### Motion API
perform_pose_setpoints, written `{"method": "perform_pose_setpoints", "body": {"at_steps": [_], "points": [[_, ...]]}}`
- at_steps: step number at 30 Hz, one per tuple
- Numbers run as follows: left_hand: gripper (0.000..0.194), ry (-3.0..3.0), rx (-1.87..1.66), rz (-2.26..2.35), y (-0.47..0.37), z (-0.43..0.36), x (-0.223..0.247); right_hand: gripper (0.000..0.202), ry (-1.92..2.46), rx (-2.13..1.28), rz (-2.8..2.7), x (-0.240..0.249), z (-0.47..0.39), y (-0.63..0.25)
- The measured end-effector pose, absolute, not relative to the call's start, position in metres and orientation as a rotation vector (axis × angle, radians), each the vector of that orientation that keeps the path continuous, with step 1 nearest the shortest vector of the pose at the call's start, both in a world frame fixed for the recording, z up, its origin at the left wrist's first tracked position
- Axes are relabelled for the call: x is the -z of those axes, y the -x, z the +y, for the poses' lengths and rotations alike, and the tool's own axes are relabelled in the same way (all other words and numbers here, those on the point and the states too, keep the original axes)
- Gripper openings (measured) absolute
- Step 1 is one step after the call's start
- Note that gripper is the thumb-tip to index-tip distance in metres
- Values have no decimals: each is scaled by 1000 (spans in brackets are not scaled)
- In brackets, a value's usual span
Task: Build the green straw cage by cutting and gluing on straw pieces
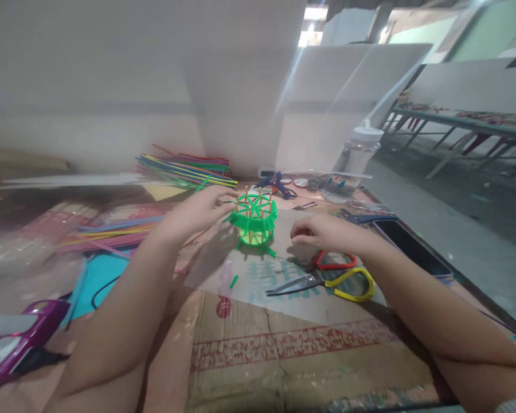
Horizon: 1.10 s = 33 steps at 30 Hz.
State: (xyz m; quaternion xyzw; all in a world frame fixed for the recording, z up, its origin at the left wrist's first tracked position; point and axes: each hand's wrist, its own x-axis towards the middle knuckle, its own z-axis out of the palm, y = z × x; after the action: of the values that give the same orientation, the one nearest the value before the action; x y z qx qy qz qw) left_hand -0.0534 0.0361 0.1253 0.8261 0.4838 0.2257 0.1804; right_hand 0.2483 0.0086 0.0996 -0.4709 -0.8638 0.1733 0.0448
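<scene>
A small round frame (254, 221) of green pipe cleaner and upright wooden sticks stands on a white sheet (241, 269). Its green fringe runs around the middle. My left hand (206, 207) is at its left side, fingertips at or near the rim; any small thing held there cannot be made out. To the right, apart from the frame, my right hand (312, 232) has its fingers curled, and what they hold, if anything, is hidden. Scissors (298, 284) with one red and one yellow handle lie just below it. A short green piece (234, 281) rests on the sheet.
Pipe cleaners (189, 167) are bundled at the back, near a blue glue gun (277, 184). A clear bottle (352, 163) and a phone (413, 246) are on the right. A purple tool (30, 338) lies left. Cardboard (305, 367) covers the front.
</scene>
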Motion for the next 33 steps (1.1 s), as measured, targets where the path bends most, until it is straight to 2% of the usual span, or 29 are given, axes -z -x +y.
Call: {"method": "perform_pose_setpoints", "body": {"at_steps": [4, 10, 17, 23, 26, 33], "points": [[46, -2283, -687, 1535, 66, 36, -132, 23, 1498, -348, -2592, -96, 23, -260], [51, -2223, -465, 1556, 70, 40, -126, 24, 1554, -343, -2509, -83, 36, -264], [39, -2230, -376, 1466, 70, 46, -115, 48, 1537, -415, -2389, -69, 35, -252], [30, -2261, -706, 1555, 64, 63, -91, 27, 1481, -572, -2487, -69, 23, -241], [31, -2259, -832, 1604, 59, 72, -80, 27, 1422, -598, -2539, -64, 13, -230], [36, -2235, -1087, 1627, 56, 80, -71, 32, 1329, -241, -2581, -36, 3, -206]]}}
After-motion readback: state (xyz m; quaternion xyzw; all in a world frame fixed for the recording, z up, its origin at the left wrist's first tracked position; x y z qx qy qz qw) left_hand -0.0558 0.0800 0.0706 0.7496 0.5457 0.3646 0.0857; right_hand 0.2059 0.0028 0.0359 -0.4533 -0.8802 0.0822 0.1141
